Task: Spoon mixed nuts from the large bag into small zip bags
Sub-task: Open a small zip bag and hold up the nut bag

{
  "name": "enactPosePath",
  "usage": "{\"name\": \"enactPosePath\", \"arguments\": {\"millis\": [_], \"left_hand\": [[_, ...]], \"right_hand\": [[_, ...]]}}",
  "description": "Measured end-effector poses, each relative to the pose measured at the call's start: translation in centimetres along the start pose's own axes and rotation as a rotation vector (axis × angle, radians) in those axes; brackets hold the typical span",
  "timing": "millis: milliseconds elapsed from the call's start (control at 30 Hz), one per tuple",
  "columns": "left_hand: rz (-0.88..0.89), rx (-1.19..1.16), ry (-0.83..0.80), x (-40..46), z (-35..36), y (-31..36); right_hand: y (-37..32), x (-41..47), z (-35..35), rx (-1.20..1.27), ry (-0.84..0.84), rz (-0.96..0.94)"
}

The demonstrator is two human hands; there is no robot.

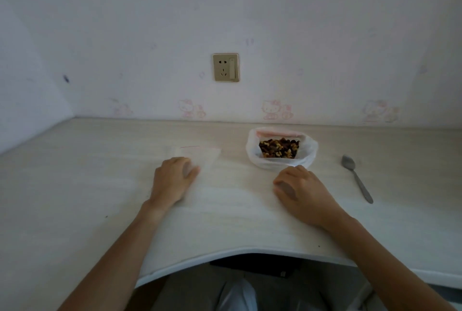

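The person sits at the pale counter (100, 185) with both hands down on it. The left hand (172, 180) lies flat on a small clear zip bag (200, 158), fingers loose and a bit spread, with the thumb out to the side. I think it rests there so the thin bag cannot slide and is ready to be picked up and opened.

The large bag (280, 163) stands near the wall, just past the right hand (302, 193). Its top is rolled down, so the mixed nuts (278, 148) are easy to reach. The right hand rests with fingers curled loosely and holds nothing.

The spoon (356, 177) lies to the right of the large bag, bowl pointing away, close to that hand. No nuts are in the small bag yet.
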State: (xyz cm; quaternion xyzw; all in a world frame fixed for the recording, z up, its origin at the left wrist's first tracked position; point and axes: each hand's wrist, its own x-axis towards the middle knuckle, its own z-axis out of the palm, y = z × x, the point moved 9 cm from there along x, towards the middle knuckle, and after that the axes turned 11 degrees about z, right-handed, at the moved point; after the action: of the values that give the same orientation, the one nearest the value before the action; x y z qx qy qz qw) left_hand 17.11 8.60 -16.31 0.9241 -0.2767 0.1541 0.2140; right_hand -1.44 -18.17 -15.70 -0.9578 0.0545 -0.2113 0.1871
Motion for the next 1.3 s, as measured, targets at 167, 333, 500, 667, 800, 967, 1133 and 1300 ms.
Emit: {"name": "enactPosePath", "arguments": {"millis": [167,333,500,667,800,967,1133,1300], "left_hand": [[0.029,-0.081,0.103,0.2,-0.8,-0.4],[-0.039,-0.217,0.288,-0.9,-2.5,-1.1],[0.033,-0.289,0.542,-1.7,-6.5,1.3],[0.230,-0.310,0.597,-1.7,-7.9,7.9],[0.377,-0.304,0.584,-2.3,-7.3,13.6],[0.529,-0.334,0.558,-3.0,-5.7,19.4],[0.321,-0.708,0.423,-2.6,-4.3,20.3],[-0.032,-1.007,0.169,0.1,-3.4,18.9]], "right_hand": [[0.0,0.1,0.1,-0.003,-0.015,0.024],[0.1,0.1,0.0,0.014,0.000,0.023],[0.4,0.2,0.0,0.015,-0.013,0.038],[1.1,0.8,-0.1,0.177,-0.052,0.200],[0.4,1.4,-2.0,0.645,-0.028,0.343],[-0.5,1.6,-4.6,0.964,-0.005,0.347],[0.6,0.3,-7.6,0.989,0.163,0.290],[1.8,-0.6,-8.6,1.032,0.221,0.303]]}}
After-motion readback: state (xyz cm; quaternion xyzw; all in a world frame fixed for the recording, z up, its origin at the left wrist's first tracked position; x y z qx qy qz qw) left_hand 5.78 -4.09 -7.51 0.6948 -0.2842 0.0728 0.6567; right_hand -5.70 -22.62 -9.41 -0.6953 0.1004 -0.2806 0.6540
